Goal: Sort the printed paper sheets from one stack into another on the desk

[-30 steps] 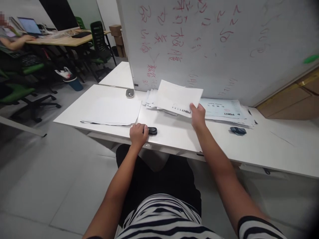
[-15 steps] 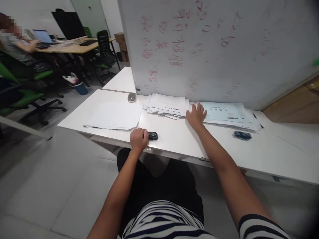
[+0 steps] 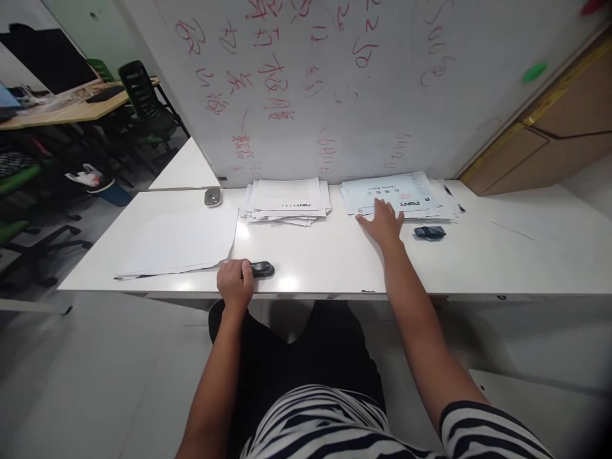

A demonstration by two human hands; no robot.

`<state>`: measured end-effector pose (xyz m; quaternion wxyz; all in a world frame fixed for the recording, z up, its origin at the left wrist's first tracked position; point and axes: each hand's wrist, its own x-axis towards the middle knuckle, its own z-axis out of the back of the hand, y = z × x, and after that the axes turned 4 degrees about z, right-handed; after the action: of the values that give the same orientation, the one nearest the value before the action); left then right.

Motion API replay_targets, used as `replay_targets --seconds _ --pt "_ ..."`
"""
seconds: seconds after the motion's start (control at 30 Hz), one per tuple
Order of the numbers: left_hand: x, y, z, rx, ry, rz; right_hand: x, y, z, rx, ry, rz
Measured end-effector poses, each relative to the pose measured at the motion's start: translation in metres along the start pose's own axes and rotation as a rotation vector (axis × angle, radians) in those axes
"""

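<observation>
My left hand is wrapped round a black stapler that lies at the table's front edge; only its rounded end shows. My right hand is open, fingers spread, with its fingertips at the lower edge of a stack of light-blue printed sheets. Left of that stack is a pile of white printed papers, its lower sheets uneven. Large white sheets lie flat beyond my left hand, one corner curling up. A small dark crumpled-looking item sits just right of my right hand.
A whiteboard with red writing stands along the back of the white table. A grey-topped computer mouse is at the back left. Cardboard boxes stand at the back right. A chair and a bin are off to the left.
The view has turned to the right. My right hand has moved from the gap between the two paper piles onto the light-blue stack's edge. My left hand stays on the stapler.
</observation>
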<state>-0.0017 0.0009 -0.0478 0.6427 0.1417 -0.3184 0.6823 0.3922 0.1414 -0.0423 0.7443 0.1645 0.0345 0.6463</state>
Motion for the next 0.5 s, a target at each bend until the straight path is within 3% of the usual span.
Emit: replay_targets --seconds 0.5 --pt "-0.001 0.0007 -0.001 -0.047 0.011 0.012 -0.0038 -0.0026 0.0025 0.037 -0.1 0.027"
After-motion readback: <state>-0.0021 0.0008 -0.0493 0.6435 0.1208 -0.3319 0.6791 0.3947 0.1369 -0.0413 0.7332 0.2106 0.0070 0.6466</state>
